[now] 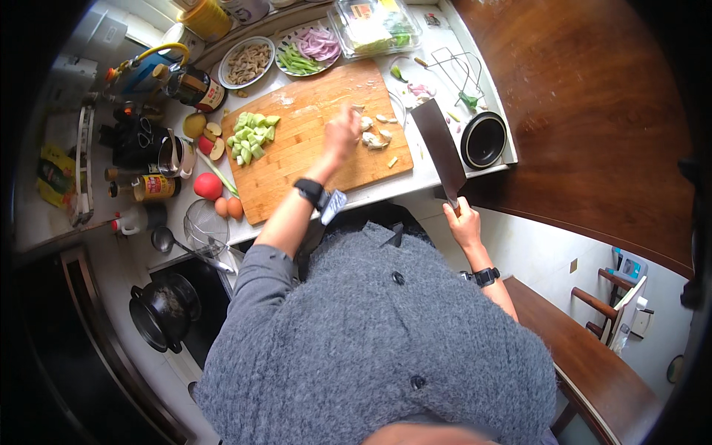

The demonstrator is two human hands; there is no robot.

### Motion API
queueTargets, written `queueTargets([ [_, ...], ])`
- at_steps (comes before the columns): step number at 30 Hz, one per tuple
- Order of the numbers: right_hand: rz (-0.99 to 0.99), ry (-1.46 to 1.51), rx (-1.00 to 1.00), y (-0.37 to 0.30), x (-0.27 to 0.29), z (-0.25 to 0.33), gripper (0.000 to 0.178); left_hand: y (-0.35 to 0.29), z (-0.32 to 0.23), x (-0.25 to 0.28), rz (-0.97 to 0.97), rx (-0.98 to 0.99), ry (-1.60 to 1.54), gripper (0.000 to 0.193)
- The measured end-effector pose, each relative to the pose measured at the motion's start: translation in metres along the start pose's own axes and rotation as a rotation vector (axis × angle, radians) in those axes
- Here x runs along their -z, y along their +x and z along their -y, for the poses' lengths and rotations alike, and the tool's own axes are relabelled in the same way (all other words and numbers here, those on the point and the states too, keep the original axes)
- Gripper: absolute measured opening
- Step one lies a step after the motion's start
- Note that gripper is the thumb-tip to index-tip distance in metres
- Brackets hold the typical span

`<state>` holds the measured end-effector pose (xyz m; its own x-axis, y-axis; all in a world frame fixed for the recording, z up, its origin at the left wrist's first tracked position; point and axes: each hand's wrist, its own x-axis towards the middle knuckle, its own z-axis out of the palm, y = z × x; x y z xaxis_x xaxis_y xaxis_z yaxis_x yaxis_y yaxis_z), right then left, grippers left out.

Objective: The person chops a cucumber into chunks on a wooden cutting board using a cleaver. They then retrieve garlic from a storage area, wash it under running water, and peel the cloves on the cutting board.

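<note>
My right hand (463, 225) is closed round the handle of a cleaver (439, 147), its broad dark blade pointing away from me past the right edge of the wooden cutting board (297, 178). Over the board hovers my left hand (341, 137), its fingers smeared by motion, so I cannot make out whether it holds anything. Close to its right lie pale pieces that look like garlic (377, 139), some with skin on. A heap of light green chopped vegetable (252, 137) sits at the board's left side.
Behind the board stand a bowl of sliced meat (247, 62), a plate with sliced purple onion (319, 44) and a clear plastic box (374, 30). A black bowl (483, 141) is at right. Left are a tomato (208, 185), eggs (235, 208), strainer (206, 226), ladle (163, 239) and bottles.
</note>
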<state>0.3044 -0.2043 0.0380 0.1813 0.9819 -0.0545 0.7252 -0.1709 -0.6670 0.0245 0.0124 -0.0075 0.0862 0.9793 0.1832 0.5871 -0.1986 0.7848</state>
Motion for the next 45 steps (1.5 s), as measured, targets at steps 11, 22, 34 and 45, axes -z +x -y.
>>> queueTargets([
  [11,0.053,-0.001,-0.041,0.000,-0.001,0.002,0.028,-0.045,-0.028,-0.057,0.028,-0.596,0.320,0.009],
  [22,-0.074,-0.167,0.105,-0.004,-0.020,-0.007,0.032,-0.027,-0.005,-0.028,-0.144,-0.292,-0.041,0.020],
  [34,0.159,-0.263,0.090,0.006,-0.045,-0.013,0.035,-0.047,0.012,0.004,-0.307,-0.083,-0.167,0.020],
  [45,0.249,-0.278,0.046,0.033,-0.020,0.003,0.037,-0.056,0.004,0.007,-0.284,-0.036,-0.195,0.014],
])
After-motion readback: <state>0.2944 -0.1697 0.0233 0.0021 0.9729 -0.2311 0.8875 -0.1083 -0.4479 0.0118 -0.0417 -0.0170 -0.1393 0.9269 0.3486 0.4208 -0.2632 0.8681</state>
